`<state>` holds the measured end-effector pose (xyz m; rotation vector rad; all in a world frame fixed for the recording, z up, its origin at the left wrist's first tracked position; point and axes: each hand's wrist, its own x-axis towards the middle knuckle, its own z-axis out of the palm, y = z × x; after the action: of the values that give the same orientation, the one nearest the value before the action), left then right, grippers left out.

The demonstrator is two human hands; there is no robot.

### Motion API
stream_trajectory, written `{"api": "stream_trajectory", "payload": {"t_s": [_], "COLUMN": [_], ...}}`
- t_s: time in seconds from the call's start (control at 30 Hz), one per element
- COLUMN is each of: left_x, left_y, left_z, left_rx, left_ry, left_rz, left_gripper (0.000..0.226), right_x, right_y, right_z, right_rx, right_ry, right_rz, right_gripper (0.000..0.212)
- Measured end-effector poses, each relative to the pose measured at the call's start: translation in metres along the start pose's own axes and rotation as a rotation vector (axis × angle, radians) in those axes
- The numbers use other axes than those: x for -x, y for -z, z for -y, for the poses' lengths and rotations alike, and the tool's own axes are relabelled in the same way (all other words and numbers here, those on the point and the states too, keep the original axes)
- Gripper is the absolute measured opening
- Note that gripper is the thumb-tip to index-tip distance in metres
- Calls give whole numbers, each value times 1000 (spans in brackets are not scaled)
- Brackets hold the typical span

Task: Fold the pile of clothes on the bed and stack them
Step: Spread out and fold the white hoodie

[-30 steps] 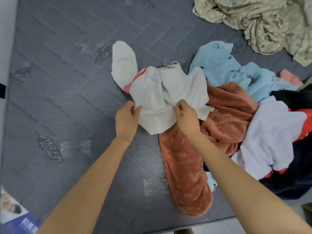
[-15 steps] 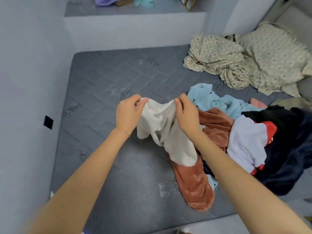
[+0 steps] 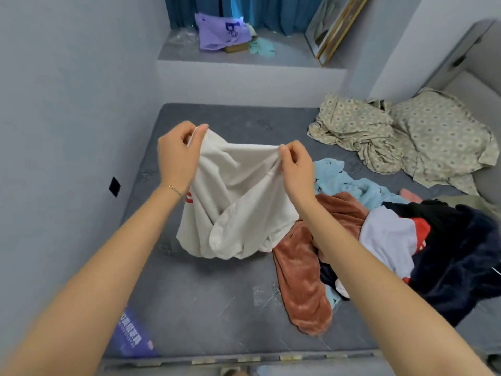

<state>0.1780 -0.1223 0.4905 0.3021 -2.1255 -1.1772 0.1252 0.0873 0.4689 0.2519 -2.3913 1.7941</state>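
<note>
A white garment (image 3: 233,202) with a red mark near its left edge hangs above the grey mattress (image 3: 206,302). My left hand (image 3: 177,156) pinches its top left edge and my right hand (image 3: 295,169) pinches its top right edge, a short stretch of cloth taut between them. Its lower folds bunch up and touch the mattress. To the right lies the pile: a rust-brown fleece piece (image 3: 303,280), a light blue fleece piece (image 3: 349,183), a white and red top (image 3: 387,240) and a dark navy garment (image 3: 461,256).
A crumpled patterned sheet (image 3: 360,131) and a matching pillow (image 3: 444,142) lie at the bed's far right. A grey wall runs along the left. A ledge behind the bed holds a purple bag (image 3: 219,33) and a leaning frame (image 3: 336,25). A purple label (image 3: 132,337) sits at the mattress's near left corner.
Both hands have lifted the white garment off the pile and moved apart, so it now hangs spread between them. My view has tilted up to show the far wall and ledge.
</note>
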Motion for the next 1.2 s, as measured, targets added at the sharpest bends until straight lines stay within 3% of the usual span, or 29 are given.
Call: {"api": "stream_trajectory", "payload": {"t_s": [0.2, 0.37, 0.7, 1.03, 1.2], "left_x": [-17, -16, 18, 75, 111], "left_y": [51, 55, 38, -32, -79], "left_z": [3, 55, 170, 278, 337], "left_rx": [-46, -140, -176, -161, -138], "left_ry": [-25, 16, 212, 500, 621], "left_rz": [-122, 45, 278, 332, 295], "left_gripper": [43, 46, 50, 43, 25], "right_x": [13, 28, 65, 55, 46], "right_y": [-21, -64, -127, -158, -168], "right_z": [26, 10, -83, -211, -284], "right_rx": [-28, 82, 180, 173, 118], "right_ry": [57, 25, -257, -464, -433], "right_rz": [74, 171, 147, 139, 219], "right_gripper": [29, 30, 32, 26, 16]}}
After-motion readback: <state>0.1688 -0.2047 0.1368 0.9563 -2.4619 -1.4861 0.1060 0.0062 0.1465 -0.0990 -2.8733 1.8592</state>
